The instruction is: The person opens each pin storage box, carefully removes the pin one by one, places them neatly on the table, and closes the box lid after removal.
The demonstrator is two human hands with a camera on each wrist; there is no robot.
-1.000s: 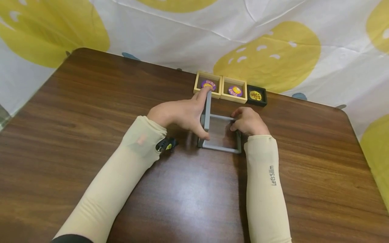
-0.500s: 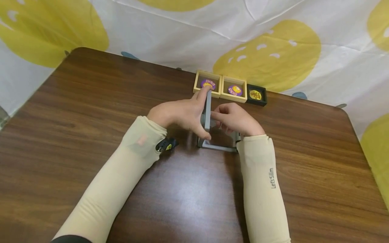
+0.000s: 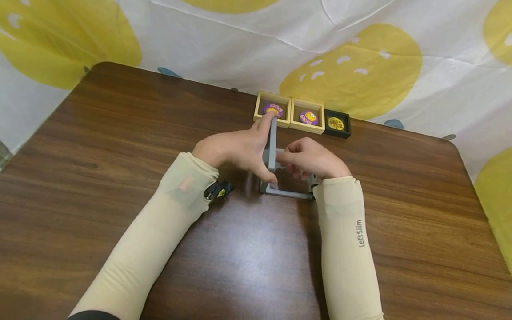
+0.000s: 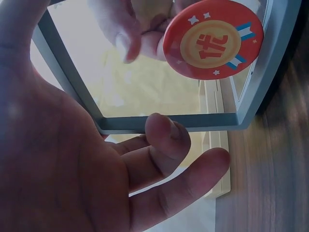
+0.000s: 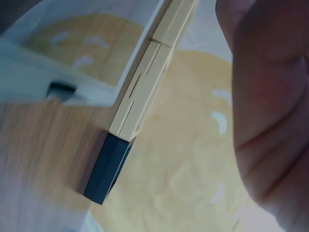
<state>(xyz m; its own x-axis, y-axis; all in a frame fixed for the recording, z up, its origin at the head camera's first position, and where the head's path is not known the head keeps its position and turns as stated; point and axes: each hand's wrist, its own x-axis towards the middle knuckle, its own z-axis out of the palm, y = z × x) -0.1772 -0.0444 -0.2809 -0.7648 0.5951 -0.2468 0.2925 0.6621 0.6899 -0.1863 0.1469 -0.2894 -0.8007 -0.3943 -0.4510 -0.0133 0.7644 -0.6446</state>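
A grey hinged display frame with clear film stands half open on the table. Its upright half (image 3: 273, 144) rises at the left, and the front rim (image 3: 290, 194) of its other half lies flat. My left hand (image 3: 236, 151) spans the upright half, fingers at the far top corner and thumb at the near edge. My right hand (image 3: 314, 160) is over the flat half, fingertips close to the upright film. In the left wrist view, a round red badge (image 4: 212, 41) with a yellow centre shows at the film, pinched by the right fingers. The head view hides it.
Behind the frame stand two light wooden trays (image 3: 290, 113), each with a purple round badge. Beside them is a small black tray (image 3: 347, 129) with a yellow round piece. A patterned cloth (image 3: 240, 40) hangs along the table's back edge.
My right hand has moved left, from the right side of the flat half to the upright film, then stayed almost in place. The left hand keeps its hold on the frame.
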